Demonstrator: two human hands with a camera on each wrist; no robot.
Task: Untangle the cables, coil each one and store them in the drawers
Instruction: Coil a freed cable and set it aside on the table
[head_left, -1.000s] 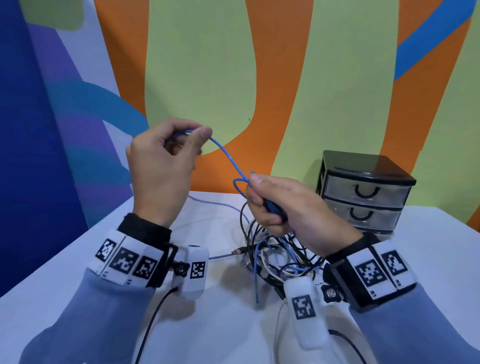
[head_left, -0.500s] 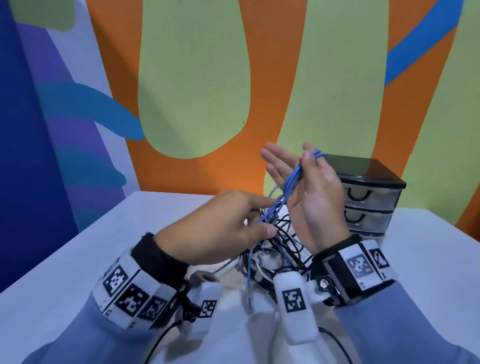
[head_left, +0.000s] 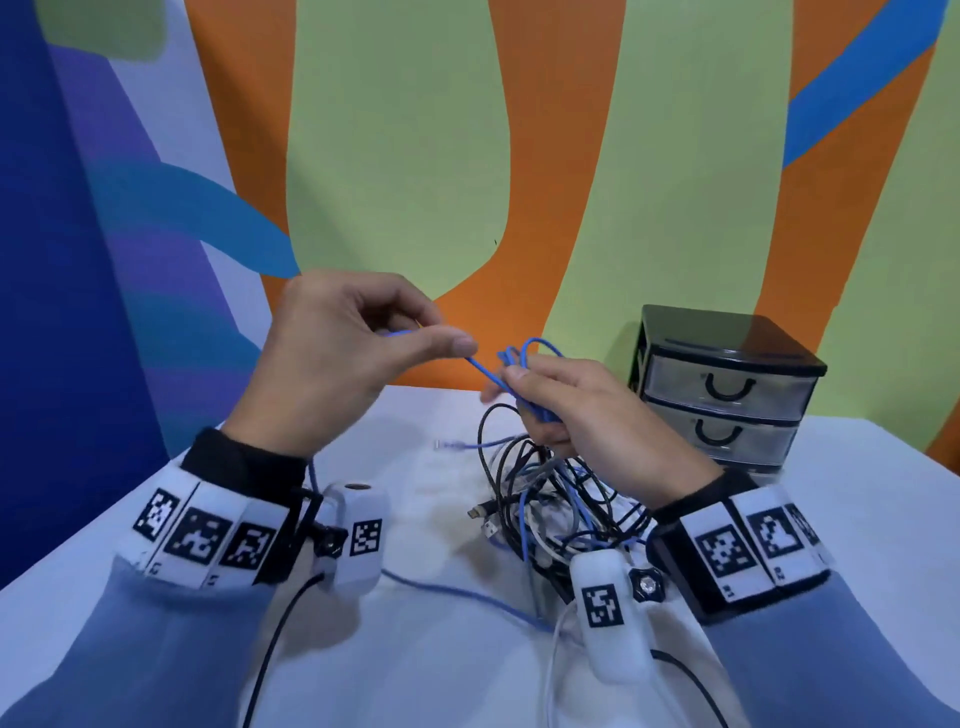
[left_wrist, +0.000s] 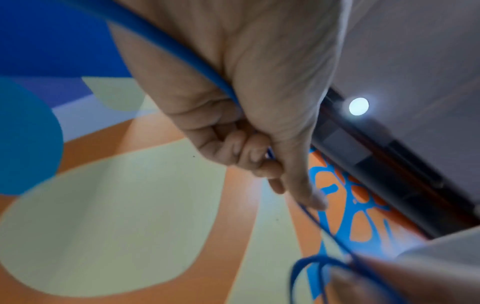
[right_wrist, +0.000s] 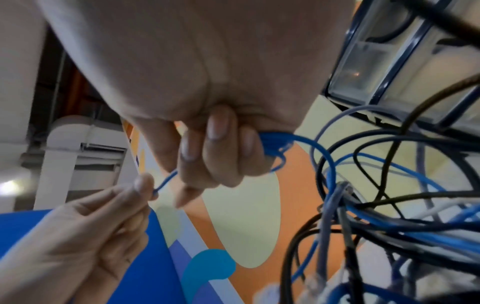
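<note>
A blue cable (head_left: 485, 370) stretches between both raised hands. My left hand (head_left: 353, 358) pinches a strand of it between thumb and curled fingers, and the blue cable (left_wrist: 182, 55) runs across the palm. My right hand (head_left: 566, 400) grips several small loops of the same blue cable (right_wrist: 275, 144) in its curled fingers. Below the right hand a tangle of black, white and blue cables (head_left: 550, 499) lies on the white table (head_left: 857, 519). The black drawer unit (head_left: 727, 384) stands at the back right, its two visible drawers shut.
A loose blue cable end with a clear plug (head_left: 449, 445) lies on the table left of the tangle. Another blue strand (head_left: 467, 597) trails toward me across the table. A painted wall (head_left: 519, 156) stands right behind the table.
The left hand has risen from low by the tangle, up and left, drawing out a strand. The right hand turned from open, palm up, to curled round the loops and dropped lower.
</note>
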